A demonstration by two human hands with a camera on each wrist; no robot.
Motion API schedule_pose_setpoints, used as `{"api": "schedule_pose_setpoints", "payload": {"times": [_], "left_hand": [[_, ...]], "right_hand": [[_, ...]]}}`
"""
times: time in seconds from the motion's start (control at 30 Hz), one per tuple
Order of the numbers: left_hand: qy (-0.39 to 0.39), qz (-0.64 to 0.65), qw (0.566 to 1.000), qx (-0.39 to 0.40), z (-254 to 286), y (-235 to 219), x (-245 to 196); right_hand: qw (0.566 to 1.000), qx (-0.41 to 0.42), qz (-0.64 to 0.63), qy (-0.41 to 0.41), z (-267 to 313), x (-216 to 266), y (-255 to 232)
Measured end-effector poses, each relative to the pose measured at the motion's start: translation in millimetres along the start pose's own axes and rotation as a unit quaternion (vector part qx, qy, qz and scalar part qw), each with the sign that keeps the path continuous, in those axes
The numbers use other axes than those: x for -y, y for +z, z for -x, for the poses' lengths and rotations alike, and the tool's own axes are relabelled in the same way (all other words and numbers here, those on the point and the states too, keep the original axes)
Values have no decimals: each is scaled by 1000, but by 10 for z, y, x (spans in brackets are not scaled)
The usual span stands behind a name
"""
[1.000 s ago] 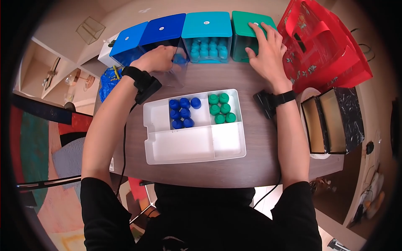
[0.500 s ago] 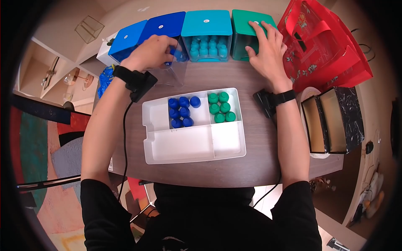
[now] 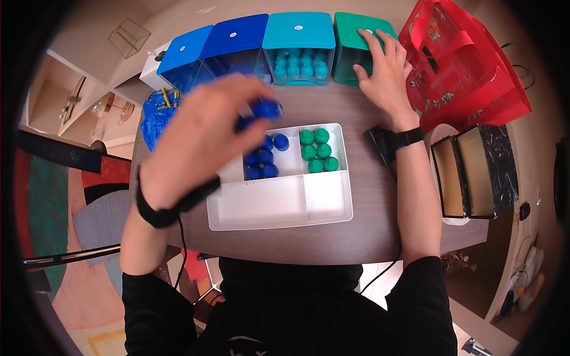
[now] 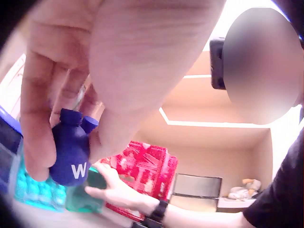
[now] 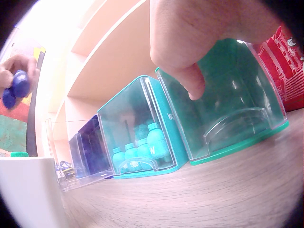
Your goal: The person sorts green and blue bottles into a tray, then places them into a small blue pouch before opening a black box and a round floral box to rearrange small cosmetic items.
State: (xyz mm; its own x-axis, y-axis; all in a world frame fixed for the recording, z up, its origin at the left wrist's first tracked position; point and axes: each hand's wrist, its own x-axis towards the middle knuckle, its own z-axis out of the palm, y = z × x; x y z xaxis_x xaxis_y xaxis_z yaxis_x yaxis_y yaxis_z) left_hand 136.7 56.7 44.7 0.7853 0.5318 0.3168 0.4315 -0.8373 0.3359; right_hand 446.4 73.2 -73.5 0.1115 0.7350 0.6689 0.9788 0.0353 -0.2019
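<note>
My left hand (image 3: 202,130) grips two small dark blue bottles (image 4: 71,152), one marked with a white W, above the back left of the white tray (image 3: 255,204). Beneath it, more dark blue bottles (image 3: 265,156) stand in a back compartment, partly covered by the hand. Green bottles (image 3: 316,152) fill part of the compartment to their right. My right hand (image 3: 386,77) rests on the green-lidded box (image 5: 237,99), fingers on the lid and thumb at its clear front. The dark blue box (image 3: 233,35) has its clear front flap (image 5: 88,180) swung down.
A turquoise box (image 3: 298,29) with turquoise bottles and a lighter blue box (image 3: 185,50) stand in the same row. On the right are a red bag (image 3: 463,71) and a black marbled box (image 3: 490,169). A crinkled blue bag (image 3: 155,121) lies at the left.
My left hand has come out of the dark blue box with two blue bottles and moved toward me, over the tray. My right hand has stayed on the green box.
</note>
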Motion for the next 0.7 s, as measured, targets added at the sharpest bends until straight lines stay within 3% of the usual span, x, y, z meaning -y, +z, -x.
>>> {"api": "schedule_pose_setpoints", "payload": {"times": [0.1,0.27,0.7], "left_hand": [[-15,12,997,73,146,346,-154],[-66,-19,992,103,204,728,-98],[-65,-75,990,102,207,786,-49]], "right_hand": [[1000,2,-3,1,2,16,-18],[1000,7,-5,3,-6,22,-28],[1000,5,-5,1,-1,10,-17]]}}
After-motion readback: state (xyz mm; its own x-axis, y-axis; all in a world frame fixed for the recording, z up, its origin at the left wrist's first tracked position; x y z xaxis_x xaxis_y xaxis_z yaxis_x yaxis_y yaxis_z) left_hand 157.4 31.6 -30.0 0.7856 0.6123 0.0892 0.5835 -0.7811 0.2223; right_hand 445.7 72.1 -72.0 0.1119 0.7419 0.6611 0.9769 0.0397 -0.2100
